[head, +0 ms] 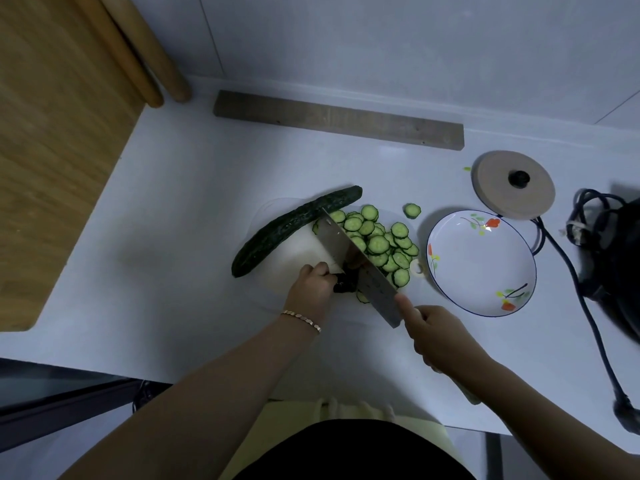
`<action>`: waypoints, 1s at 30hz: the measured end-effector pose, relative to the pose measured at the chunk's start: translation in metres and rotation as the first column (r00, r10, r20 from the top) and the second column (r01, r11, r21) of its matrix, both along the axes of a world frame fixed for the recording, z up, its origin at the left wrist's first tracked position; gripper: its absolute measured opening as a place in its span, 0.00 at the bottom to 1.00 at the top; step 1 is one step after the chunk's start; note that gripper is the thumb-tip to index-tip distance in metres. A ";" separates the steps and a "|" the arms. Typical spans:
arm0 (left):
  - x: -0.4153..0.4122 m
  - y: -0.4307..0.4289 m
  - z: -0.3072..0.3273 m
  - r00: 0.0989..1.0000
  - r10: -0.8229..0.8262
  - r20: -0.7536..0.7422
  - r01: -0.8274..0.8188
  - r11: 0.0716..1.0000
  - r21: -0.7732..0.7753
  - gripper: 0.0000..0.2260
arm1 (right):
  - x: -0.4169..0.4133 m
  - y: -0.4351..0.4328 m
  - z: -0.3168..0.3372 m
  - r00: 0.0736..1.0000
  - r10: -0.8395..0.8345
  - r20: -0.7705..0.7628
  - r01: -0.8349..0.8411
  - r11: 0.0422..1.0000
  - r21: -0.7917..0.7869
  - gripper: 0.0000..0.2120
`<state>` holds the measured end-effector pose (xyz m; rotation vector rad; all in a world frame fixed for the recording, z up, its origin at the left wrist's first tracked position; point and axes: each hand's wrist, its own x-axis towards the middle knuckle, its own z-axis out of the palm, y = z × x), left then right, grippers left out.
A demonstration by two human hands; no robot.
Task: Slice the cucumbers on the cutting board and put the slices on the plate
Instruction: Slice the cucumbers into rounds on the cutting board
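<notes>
A whole dark green cucumber point(294, 227) lies slanted across the far left of the white cutting board point(298, 254). A heap of cucumber slices point(381, 244) covers the board's right half; one slice point(412, 210) lies apart toward the plate. My left hand point(311, 285) pinches a short dark cucumber stub point(344, 284) against the board. My right hand point(436, 336) grips the handle of a cleaver point(360, 265), index finger along the blade, which stands on edge between stub and heap. The white flowered plate point(450, 285) sits to the right with nothing in it.
A round beige lid with a black knob point(514, 188) lies behind the plate. A black appliance point(620, 251) with a dark cord point(588, 313) is at the right edge. A grey wooden strip point(339, 121) lies at the wall. A wooden surface point(52, 150) borders the left.
</notes>
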<state>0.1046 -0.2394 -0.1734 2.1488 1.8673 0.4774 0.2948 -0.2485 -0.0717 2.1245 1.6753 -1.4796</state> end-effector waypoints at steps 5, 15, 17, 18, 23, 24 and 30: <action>0.000 0.000 -0.001 1.000 -0.001 0.016 0.001 1.000 0.012 0.21 | -0.004 -0.001 0.002 0.999 0.044 0.005 -0.044 0.999 0.008 0.25; -0.001 -0.001 -0.003 1.000 -0.005 0.024 0.005 1.000 -0.005 0.21 | -0.005 -0.003 0.002 0.993 0.104 0.063 -0.109 0.990 0.090 0.25; -0.001 -0.001 -0.002 1.000 0.000 0.024 0.000 1.000 0.009 0.18 | -0.008 -0.002 -0.001 0.990 0.121 0.074 -0.129 0.986 0.103 0.25; -0.001 -0.001 0.000 1.000 -0.003 0.023 0.003 1.000 0.021 0.14 | -0.010 -0.001 -0.004 0.989 0.128 0.070 -0.135 0.986 0.102 0.25; -0.003 -0.005 0.001 0.999 0.003 0.045 -0.006 0.998 0.062 0.09 | -0.016 -0.007 -0.030 0.993 0.112 0.021 -0.114 0.988 0.108 0.24; -0.004 -0.005 -0.001 0.999 0.013 0.047 -0.016 0.998 0.066 0.09 | -0.016 -0.011 -0.035 0.994 0.104 0.015 -0.105 0.988 0.115 0.24; -0.004 -0.008 -0.003 0.989 0.077 0.127 -0.086 0.994 0.064 0.06 | -0.010 -0.005 -0.037 0.998 0.056 -0.030 -0.053 0.994 0.099 0.24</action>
